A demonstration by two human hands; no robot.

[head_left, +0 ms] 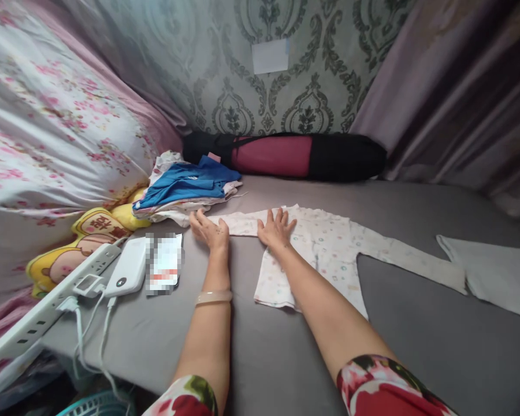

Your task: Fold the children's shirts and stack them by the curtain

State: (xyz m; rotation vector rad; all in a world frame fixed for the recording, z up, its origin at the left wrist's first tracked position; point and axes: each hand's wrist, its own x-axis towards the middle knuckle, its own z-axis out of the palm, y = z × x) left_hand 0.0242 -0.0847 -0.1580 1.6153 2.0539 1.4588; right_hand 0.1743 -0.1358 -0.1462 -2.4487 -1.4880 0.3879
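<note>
A small white long-sleeved shirt with a pastel print lies spread on the grey bed sheet, both sleeves stretched sideways. At the cuff end of its left-hand sleeve rests my left hand, thumb and fingers apart and slightly bent; its palm side is hidden. My right hand presses flat with spread fingers where that sleeve meets the body of the shirt. Close beyond my left hand is a pile of folded clothes with a blue garment on top.
A folded pale cloth lies at the right. Along the wall runs a black and dark-pink long bag. To the left are a phone, a white power bank, a power strip with cables, and yellow plush pillows.
</note>
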